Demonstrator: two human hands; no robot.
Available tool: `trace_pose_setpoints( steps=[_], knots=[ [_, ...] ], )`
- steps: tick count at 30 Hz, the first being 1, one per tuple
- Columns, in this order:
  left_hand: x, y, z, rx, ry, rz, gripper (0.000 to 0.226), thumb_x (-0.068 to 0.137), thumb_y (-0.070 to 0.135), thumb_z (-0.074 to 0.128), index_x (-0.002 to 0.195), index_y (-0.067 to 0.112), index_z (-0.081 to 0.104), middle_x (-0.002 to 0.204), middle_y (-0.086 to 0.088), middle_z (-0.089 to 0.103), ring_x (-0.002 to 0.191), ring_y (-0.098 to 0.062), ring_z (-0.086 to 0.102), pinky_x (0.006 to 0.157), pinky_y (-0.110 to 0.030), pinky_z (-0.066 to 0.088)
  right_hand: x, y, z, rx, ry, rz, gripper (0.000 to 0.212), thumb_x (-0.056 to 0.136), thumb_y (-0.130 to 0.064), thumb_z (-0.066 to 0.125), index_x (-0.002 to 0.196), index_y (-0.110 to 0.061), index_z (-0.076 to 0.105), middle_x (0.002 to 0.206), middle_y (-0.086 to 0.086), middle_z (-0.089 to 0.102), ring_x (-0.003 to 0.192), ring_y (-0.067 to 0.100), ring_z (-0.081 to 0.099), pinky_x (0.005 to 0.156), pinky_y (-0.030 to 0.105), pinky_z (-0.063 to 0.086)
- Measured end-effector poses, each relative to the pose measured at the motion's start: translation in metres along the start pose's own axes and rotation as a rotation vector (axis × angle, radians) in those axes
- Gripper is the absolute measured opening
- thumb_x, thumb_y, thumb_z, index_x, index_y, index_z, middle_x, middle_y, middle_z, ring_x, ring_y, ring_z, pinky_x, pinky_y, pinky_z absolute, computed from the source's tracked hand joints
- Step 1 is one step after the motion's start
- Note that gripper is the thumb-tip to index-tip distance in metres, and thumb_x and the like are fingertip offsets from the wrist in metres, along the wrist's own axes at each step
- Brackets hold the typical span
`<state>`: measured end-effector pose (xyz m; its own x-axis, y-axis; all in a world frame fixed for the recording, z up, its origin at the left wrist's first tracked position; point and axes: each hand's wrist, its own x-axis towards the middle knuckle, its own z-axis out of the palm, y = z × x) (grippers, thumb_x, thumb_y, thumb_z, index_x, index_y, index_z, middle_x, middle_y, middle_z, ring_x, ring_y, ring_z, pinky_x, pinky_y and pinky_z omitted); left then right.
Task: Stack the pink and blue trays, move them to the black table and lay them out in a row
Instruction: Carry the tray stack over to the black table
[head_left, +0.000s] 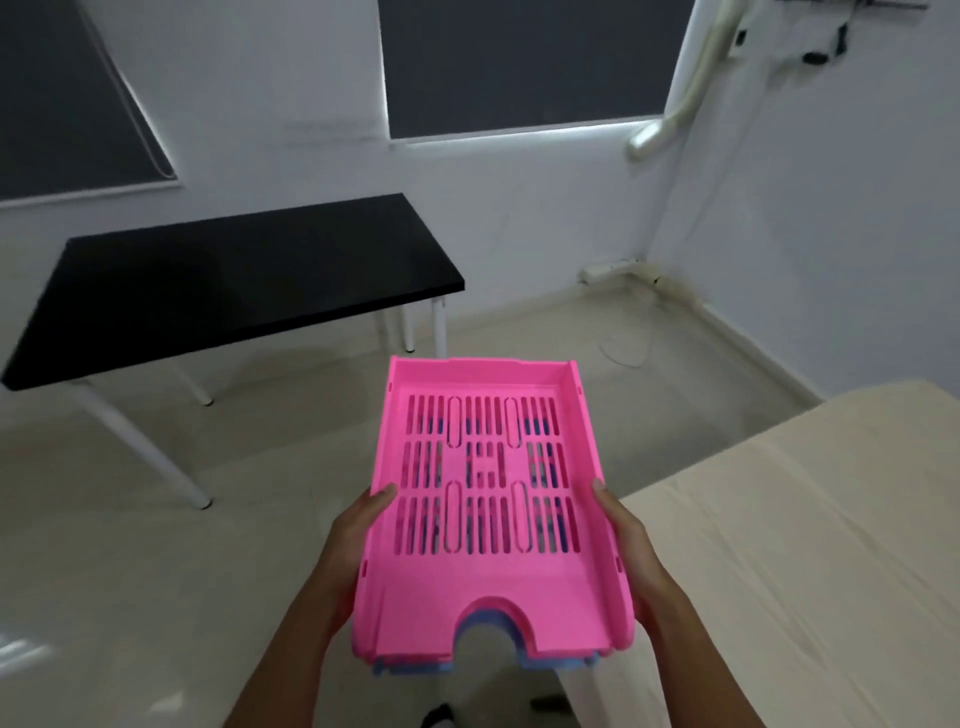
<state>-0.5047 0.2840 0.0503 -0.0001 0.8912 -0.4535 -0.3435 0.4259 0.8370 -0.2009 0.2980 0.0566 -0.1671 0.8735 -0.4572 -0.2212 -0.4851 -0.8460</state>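
Observation:
A stack of trays hangs in the air in front of me, a slotted pink tray (488, 499) on top. Blue tray (545, 664) edges peek out beneath its near end and show through the slots. My left hand (358, 540) grips the stack's left side, thumb over the rim. My right hand (623, 540) grips the right side the same way. The black table (218, 280) with white legs stands ahead and to the left, against the wall, well apart from the stack.
A beige-covered table (779, 545) fills the right and lower right, close to my right arm. Pale floor (156, 571) lies between me and the black table. White walls with dark windows lie behind, and a pipe runs down in the right corner.

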Motion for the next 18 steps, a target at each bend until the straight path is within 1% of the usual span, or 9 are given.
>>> trace_pose_setpoints(
  steps=[3,6,9,12,14,16,18],
  knots=[
    [0.013,0.027,-0.039,-0.018,0.067,0.043,0.045,0.087,0.037,0.061,0.12,0.008,0.068,0.107,-0.026,0.074,0.09,-0.04,0.071,0.093,-0.065,0.051,0.037,-0.012,0.048,-0.053,-0.05,0.013,0.059,0.095,-0.051,0.047,0.123,-0.001,0.063,0.099,0.019,0.075,0.084,0.035,0.073,0.078,0.045,0.057],
    [0.024,0.046,-0.073,-0.059,0.126,0.057,0.046,0.086,0.035,0.062,0.122,0.006,0.067,0.106,-0.026,0.073,0.09,-0.039,0.07,0.093,-0.064,0.052,0.069,-0.021,0.089,-0.092,-0.114,-0.003,0.061,0.092,-0.055,0.051,0.123,-0.004,0.064,0.101,0.019,0.076,0.087,0.037,0.073,0.081,0.048,0.057],
    [0.036,0.06,-0.102,-0.105,0.165,0.065,0.047,0.085,0.033,0.064,0.123,0.005,0.065,0.107,-0.026,0.073,0.089,-0.039,0.07,0.089,-0.06,0.054,0.094,-0.029,0.12,-0.085,-0.153,0.012,0.057,0.093,-0.051,0.048,0.124,-0.006,0.064,0.103,0.021,0.075,0.09,0.039,0.072,0.084,0.052,0.057],
    [0.049,0.072,-0.122,-0.12,0.202,0.078,0.048,0.088,0.035,0.064,0.125,0.005,0.064,0.112,-0.028,0.071,0.094,-0.042,0.069,0.091,-0.063,0.053,0.125,-0.037,0.144,-0.109,-0.189,0.013,0.058,0.094,-0.049,0.047,0.125,-0.003,0.062,0.1,0.02,0.075,0.086,0.037,0.072,0.076,0.046,0.06],
    [0.061,0.081,-0.133,-0.106,0.223,0.094,0.043,0.091,0.034,0.061,0.124,0.007,0.065,0.112,-0.029,0.07,0.092,-0.042,0.07,0.086,-0.06,0.056,0.146,-0.043,0.159,-0.147,-0.209,0.017,0.057,0.095,-0.049,0.046,0.124,-0.003,0.063,0.099,0.019,0.076,0.082,0.035,0.073,0.07,0.041,0.061],
    [0.077,0.091,-0.144,-0.099,0.24,0.099,0.039,0.094,0.033,0.058,0.122,0.007,0.066,0.108,-0.028,0.071,0.087,-0.039,0.071,0.079,-0.054,0.059,0.168,-0.05,0.175,-0.161,-0.223,0.026,0.057,0.095,-0.049,0.045,0.123,-0.003,0.064,0.1,0.02,0.076,0.082,0.035,0.074,0.068,0.039,0.062],
    [0.095,0.103,-0.156,-0.103,0.254,0.099,0.039,0.094,0.033,0.058,0.121,0.007,0.067,0.106,-0.028,0.072,0.084,-0.038,0.071,0.08,-0.054,0.059,0.194,-0.058,0.189,-0.177,-0.241,0.025,0.059,0.093,-0.051,0.046,0.122,-0.004,0.065,0.103,0.023,0.075,0.084,0.036,0.074,0.068,0.039,0.062]
  ],
)
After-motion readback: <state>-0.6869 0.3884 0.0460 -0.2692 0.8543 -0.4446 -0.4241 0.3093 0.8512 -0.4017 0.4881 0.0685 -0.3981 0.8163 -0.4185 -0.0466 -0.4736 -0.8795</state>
